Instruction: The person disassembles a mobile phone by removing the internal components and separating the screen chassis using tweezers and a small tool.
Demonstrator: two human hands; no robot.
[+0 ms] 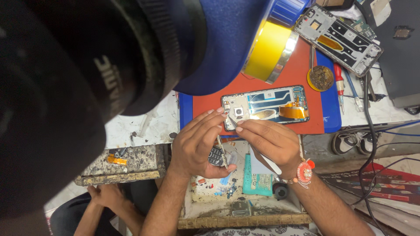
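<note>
Lying just beyond both hands, the opened phone [265, 108] meets left fingers [217, 114] and right fingers [243, 125] pinching tweezers [231, 121].

You have an opened smartphone [265, 108] lying flat, just above the centre of the frame, on a red mat. Its back cover is off, showing a silvery inner plate, a camera module at its left end and an orange flex cable at its right. A thin metal tool [222, 152], like tweezers, stands nearly upright below the phone's left end.
</note>
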